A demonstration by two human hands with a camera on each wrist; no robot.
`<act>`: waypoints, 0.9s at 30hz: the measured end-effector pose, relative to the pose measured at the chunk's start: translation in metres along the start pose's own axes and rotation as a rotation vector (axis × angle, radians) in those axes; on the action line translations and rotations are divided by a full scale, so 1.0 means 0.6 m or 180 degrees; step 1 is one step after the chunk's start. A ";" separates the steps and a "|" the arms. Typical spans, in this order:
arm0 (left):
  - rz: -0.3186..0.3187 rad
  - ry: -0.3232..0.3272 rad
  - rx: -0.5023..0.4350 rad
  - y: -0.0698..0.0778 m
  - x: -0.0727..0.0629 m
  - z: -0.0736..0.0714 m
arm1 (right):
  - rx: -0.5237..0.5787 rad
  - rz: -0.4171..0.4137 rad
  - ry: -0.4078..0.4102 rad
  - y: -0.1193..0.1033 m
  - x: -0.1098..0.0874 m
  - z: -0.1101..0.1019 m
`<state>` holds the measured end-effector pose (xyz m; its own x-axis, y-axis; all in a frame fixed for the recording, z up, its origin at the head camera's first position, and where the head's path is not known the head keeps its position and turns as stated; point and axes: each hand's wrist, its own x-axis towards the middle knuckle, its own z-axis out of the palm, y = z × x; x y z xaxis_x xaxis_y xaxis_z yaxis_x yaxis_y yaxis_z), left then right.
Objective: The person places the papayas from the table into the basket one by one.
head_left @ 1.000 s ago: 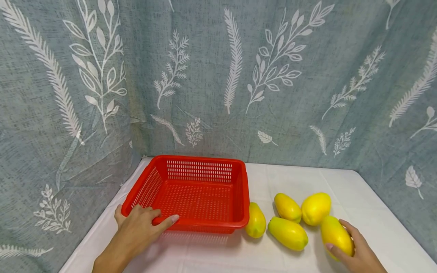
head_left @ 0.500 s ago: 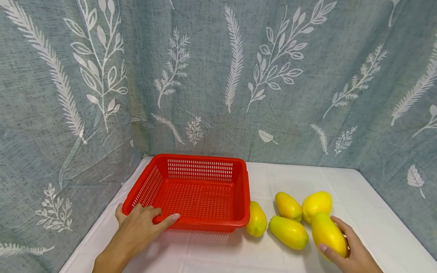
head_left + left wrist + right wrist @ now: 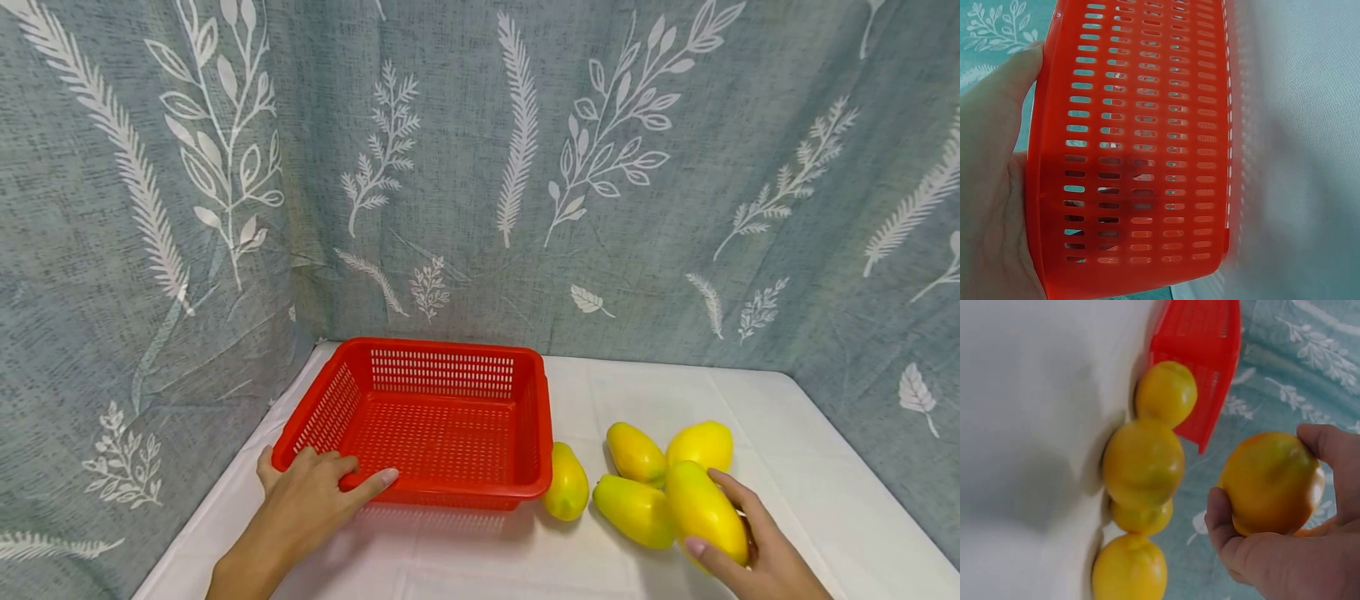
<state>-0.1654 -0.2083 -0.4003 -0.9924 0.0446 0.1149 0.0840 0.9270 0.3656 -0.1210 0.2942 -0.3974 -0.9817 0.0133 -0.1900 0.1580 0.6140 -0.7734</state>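
Observation:
My right hand (image 3: 757, 542) grips a plump oval yellow fruit (image 3: 705, 510), shaped like a mango. In the right wrist view, that held fruit (image 3: 1272, 482) is off the table, between thumb and fingers. My left hand (image 3: 303, 504) holds the near-left corner of a red plastic basket (image 3: 465, 483), thumb along the front rim. Slotted basket wall (image 3: 1141, 150) fills the left wrist view. Several similar fruits lie on the table: one (image 3: 566, 483) right beside the basket, another (image 3: 633, 510) partly behind the held one, and two more (image 3: 633, 450) farther back.
A white cloth (image 3: 465, 562) covers the table. Grey-green curtains (image 3: 450, 167) with white leaf prints hang behind it and at both sides. The basket stands at the left of the table, with bare slotted floor showing inside.
My right hand has lifted the fruit and carried it left, so it now overlaps the front fruit in the head view. My left hand keeps its hold on the basket.

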 end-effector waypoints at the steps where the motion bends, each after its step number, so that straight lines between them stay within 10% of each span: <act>1: -0.0004 0.0001 0.0004 0.000 0.000 0.000 | 0.0024 -0.0023 -0.0009 -0.002 -0.001 0.002; 27: 0.0016 0.0037 0.0016 -0.002 0.000 0.002 | 0.0619 -0.0419 -0.0271 -0.058 -0.010 0.062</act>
<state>-0.1654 -0.2091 -0.4017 -0.9908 0.0449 0.1274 0.0884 0.9287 0.3602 -0.1165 0.2432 -0.3916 -0.9840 -0.1284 -0.1238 0.0549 0.4425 -0.8951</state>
